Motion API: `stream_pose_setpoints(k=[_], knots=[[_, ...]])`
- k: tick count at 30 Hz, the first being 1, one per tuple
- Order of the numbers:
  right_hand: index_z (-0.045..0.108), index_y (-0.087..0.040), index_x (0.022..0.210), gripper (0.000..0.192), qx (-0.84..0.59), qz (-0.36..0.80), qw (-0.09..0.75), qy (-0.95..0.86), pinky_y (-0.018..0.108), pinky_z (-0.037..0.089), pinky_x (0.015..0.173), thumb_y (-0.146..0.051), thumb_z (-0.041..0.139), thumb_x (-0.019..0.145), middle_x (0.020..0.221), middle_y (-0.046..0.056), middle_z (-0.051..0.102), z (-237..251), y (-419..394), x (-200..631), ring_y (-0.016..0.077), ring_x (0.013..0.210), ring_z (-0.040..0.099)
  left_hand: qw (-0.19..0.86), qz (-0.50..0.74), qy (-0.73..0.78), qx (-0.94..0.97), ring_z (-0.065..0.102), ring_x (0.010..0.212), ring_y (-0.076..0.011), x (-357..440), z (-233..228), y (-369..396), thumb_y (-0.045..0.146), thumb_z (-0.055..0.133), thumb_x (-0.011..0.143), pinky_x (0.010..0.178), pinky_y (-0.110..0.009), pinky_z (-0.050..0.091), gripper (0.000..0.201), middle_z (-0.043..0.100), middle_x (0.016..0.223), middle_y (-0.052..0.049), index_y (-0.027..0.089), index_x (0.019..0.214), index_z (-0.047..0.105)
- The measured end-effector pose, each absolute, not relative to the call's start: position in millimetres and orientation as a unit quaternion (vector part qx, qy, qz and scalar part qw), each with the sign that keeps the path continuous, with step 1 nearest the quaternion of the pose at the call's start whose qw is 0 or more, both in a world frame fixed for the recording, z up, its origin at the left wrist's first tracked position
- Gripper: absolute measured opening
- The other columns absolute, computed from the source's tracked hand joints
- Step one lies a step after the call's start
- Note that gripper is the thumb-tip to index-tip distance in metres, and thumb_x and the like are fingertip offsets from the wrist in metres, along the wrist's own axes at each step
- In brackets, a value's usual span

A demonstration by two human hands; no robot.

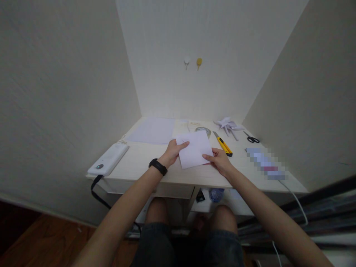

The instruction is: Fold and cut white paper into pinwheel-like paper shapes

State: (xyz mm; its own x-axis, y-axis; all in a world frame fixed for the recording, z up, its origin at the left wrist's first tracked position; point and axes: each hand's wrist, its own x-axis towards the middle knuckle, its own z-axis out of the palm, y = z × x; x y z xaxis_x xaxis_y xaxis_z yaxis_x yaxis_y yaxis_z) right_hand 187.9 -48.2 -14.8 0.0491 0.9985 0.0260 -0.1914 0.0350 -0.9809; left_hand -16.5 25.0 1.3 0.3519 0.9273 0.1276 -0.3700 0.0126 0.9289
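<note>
Between my two hands is a white sheet of paper [194, 150], roughly square, held a little above the desk and slightly tilted. My left hand [175, 149] pinches its left edge, thumb on top. On the lower right edge, my right hand [218, 160] grips it the same way, with the fingers behind. Just beyond the paper lies a roll of clear tape [205, 130], partly covered by it. A yellow utility knife [223, 144] rests near my right hand.
A larger sheet [151, 129] lies at the back left of the desk [133, 159]. At the left edge sits a white power bank [109, 159] with a black strap. A folded paper pinwheel [226, 124], black-handled scissors [252, 139] and a blurred-out device [264, 163] with a cable lie to the right.
</note>
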Motion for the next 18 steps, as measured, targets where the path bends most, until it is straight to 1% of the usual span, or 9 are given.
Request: stream_pose_setpoints(k=[5, 9, 11, 15, 18], knots=[[0.075, -0.016, 0.087, 0.044, -0.455, 0.524, 0.577, -0.431, 0.034, 0.059, 0.067, -0.033, 0.091, 0.051, 0.087, 0.005, 0.077, -18.5, -46.2, 188.8, 0.0203, 0.072, 0.069, 0.682, 0.495, 0.259, 0.472, 0.068, 0.085, -0.0219, -17.2, 2.2, 25.1, 0.028, 0.090, 0.058, 0.084, -0.037, 0.052, 0.050, 0.074, 0.104, -0.016, 0.008, 0.099, 0.071], [0.076, -0.017, 0.092, 0.046, -0.455, 0.529, 0.579, -0.421, 0.033, 0.059, 0.059, -0.030, 0.091, 0.050, 0.089, 0.005, 0.076, -13.2, -47.9, 190.6, 0.0196, 0.070, 0.068, 0.694, 0.488, 0.253, 0.466, 0.068, 0.089, -0.0225, -18.0, 1.3, 25.9, 0.027, 0.091, 0.056, 0.084, -0.035, 0.052, 0.054, 0.072, 0.109, -0.017, 0.008, 0.102, 0.071], [0.076, -0.016, 0.090, 0.046, -0.459, 0.537, 0.573, -0.415, 0.033, 0.058, 0.060, -0.030, 0.091, 0.049, 0.087, 0.006, 0.077, -9.7, -49.9, 189.8, 0.0203, 0.069, 0.069, 0.697, 0.484, 0.253, 0.465, 0.068, 0.089, -0.0230, -18.8, 0.9, 26.9, 0.026, 0.091, 0.054, 0.085, -0.036, 0.052, 0.055, 0.072, 0.109, -0.017, 0.008, 0.102, 0.071], [0.077, -0.015, 0.084, 0.044, -0.471, 0.521, 0.560, -0.440, 0.035, 0.056, 0.064, -0.039, 0.090, 0.051, 0.081, 0.007, 0.077, -9.8, -53.7, 185.7, 0.0234, 0.068, 0.069, 0.687, 0.463, 0.275, 0.488, 0.068, 0.085, -0.0231, -20.5, 0.1, 27.9, 0.028, 0.092, 0.053, 0.083, -0.037, 0.052, 0.054, 0.073, 0.103, -0.016, 0.008, 0.098, 0.071], [0.076, -0.014, 0.085, 0.047, -0.509, 0.471, 0.535, -0.483, 0.035, 0.053, 0.061, -0.049, 0.086, 0.056, 0.076, 0.008, 0.075, -15.4, -55.1, 185.7, 0.0242, 0.065, 0.067, 0.664, 0.450, 0.299, 0.516, 0.067, 0.082, -0.0225, -22.4, -2.3, 28.3, 0.029, 0.091, 0.054, 0.079, -0.036, 0.052, 0.050, 0.073, 0.097, -0.015, 0.009, 0.094, 0.070]])
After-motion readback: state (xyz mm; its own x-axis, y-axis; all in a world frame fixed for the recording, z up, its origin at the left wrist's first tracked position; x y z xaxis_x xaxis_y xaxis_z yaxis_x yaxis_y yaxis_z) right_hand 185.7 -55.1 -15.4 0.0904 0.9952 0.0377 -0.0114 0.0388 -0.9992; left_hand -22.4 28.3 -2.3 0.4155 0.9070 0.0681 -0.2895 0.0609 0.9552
